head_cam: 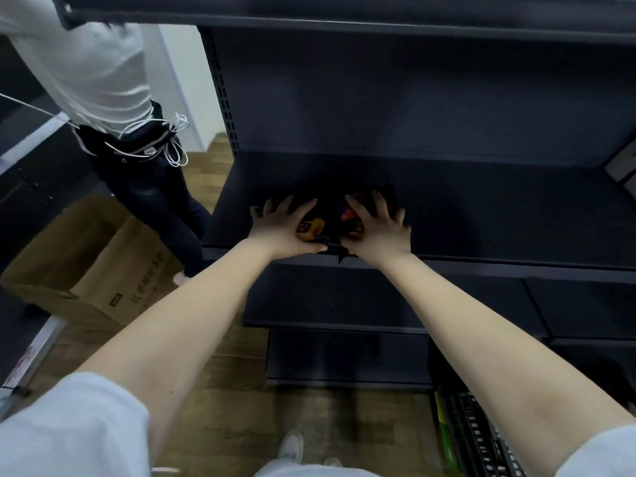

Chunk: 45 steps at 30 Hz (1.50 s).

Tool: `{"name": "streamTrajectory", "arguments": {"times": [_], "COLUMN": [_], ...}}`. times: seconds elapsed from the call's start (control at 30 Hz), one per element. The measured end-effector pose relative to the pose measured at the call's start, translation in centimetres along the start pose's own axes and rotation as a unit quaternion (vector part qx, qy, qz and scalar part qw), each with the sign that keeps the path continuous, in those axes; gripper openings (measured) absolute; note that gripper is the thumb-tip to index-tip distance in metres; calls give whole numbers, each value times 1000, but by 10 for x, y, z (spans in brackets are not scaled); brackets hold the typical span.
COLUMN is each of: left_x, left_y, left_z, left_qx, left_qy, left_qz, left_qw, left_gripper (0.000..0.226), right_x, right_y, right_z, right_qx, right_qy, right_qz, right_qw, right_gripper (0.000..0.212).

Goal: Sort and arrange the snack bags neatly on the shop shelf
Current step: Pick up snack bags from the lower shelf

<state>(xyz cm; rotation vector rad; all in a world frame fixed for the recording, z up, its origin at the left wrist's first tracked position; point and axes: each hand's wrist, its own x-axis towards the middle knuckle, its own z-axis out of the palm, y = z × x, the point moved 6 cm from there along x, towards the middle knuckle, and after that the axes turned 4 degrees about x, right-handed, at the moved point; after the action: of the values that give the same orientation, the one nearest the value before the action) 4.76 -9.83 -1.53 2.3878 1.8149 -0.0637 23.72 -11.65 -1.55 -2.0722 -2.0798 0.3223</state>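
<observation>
Fingers of left hand and right hand lie spread, pressing dark orange-printed plastic snack bag flat near dark metal shelf front edge. Press evenly with 2 hands; square it to the edge.

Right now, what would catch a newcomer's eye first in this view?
Mid-frame, the left hand and right hand press with spread fingers on dark snack bags with orange and red print, at the front edge of a dark shelf. At the left, a cardboard box sits on the wood floor beside a second person standing in a white top.
</observation>
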Motion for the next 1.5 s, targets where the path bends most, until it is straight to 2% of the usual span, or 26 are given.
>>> {"name": "streamTrajectory", "arguments": {"times": [0.13, 0.33, 0.47, 0.67, 0.93, 1.5], "left_x": [5, 11, 6, -18, -77, -274], "left_y": [-1, 0, 1, 4, -19, -117], "left_z": [1, 0, -1, -8, -27, 26], "left_qx": [-8, -27, -49, -17, 4, -1], "left_qy": [29, 5, -2, 93, 184, 172], "left_qz": [8, 6, 0, 0, -81, -298], "left_qw": [1000, 1000, 999, 996, 980, 939], "left_gripper": [95, 95, 93, 83, 82, 79], "right_x": [5, 8, 0, -15, -37, -128], "right_y": [-1, -10, -11, -15, -54, -196], "right_z": [3, 2, -3, -11, -16, 59], "right_qx": [-20, -39, -13, 33, 82, 62], "right_qy": [15, 34, 80, 125, 141, 32], "right_qz": [8, 16, 6, -27, -98, -297], "right_qw": [1000, 999, 997, 991, 982, 952], "right_gripper": [80, 75, 70, 65, 60, 58]}}
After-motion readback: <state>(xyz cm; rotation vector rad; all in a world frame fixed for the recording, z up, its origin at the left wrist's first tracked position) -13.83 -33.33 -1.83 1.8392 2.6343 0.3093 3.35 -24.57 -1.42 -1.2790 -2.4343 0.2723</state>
